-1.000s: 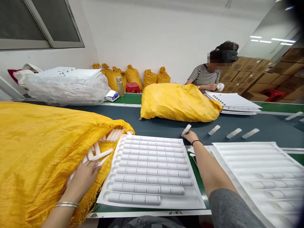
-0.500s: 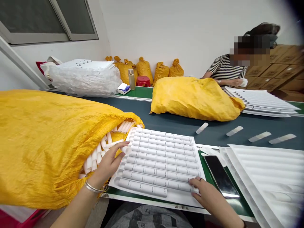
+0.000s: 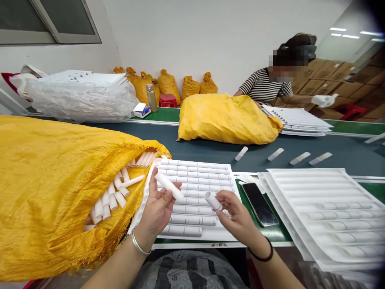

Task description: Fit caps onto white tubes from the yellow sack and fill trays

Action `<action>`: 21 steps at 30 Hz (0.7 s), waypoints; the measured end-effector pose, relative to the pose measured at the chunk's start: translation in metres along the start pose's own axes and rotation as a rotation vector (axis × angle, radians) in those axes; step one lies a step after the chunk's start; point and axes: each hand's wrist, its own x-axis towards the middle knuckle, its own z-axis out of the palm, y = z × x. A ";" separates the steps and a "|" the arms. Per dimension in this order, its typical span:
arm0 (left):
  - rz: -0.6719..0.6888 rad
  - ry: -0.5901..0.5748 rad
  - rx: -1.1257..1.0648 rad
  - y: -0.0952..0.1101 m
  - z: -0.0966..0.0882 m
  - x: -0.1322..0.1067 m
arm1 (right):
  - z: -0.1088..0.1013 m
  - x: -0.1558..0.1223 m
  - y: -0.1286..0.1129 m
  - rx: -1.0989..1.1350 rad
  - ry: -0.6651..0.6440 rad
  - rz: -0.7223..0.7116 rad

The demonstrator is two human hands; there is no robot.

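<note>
My left hand point(image 3: 158, 210) is closed on a plain white tube point(image 3: 168, 186), tilted with one end toward my right hand. In my right hand point(image 3: 236, 214), thumb and fingers grip a short white tube point(image 3: 212, 200) with small print at its end. The two tubes are apart, both raised over a white tray point(image 3: 221, 233). Rows of printed white tubes point(image 3: 189, 220) fill its grooves; the row nearest me stops short of the right side. Left of the tray, loose white tubes point(image 3: 112, 200) show in the mouth of a big yellow sack point(image 3: 60, 168).
A phone point(image 3: 260, 204) lies right of the tray, beside stacked white trays point(image 3: 300, 188). Several translucent pieces point(image 3: 276, 154) lie on the dark belt point(image 3: 210, 154). Another yellow sack point(image 3: 225, 118) sits beyond it. Across the belt, a person in a striped top point(image 3: 258, 84) extends a gloved hand point(image 3: 325, 100).
Both hands have lifted from the tray's sides to its middle, each now holding a white tube. My view has turned right. The person opposite has stretched out the gloved hand.
</note>
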 end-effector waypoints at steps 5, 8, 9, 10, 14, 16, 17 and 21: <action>-0.059 -0.020 -0.025 0.003 0.006 0.003 | 0.031 0.022 -0.017 0.231 -0.030 -0.047; 0.029 0.039 0.074 0.004 -0.004 0.005 | 0.024 0.033 -0.026 0.023 -0.054 -0.217; 0.055 0.055 0.155 0.006 -0.008 0.006 | 0.020 0.037 -0.028 -0.060 -0.077 -0.277; 0.070 0.051 0.259 0.009 -0.011 0.007 | 0.015 0.040 -0.030 -0.127 -0.108 -0.326; 0.117 -0.185 0.710 0.028 -0.018 0.010 | 0.007 0.051 -0.030 -0.222 -0.190 -0.382; 0.184 -0.308 0.829 0.038 -0.018 0.010 | 0.008 0.054 -0.028 -0.228 -0.193 -0.355; 0.230 -0.336 0.868 0.041 -0.018 0.010 | 0.010 0.054 -0.027 -0.229 -0.188 -0.335; 0.479 -0.351 0.961 0.046 -0.018 0.006 | 0.013 0.051 -0.023 -0.205 -0.152 -0.256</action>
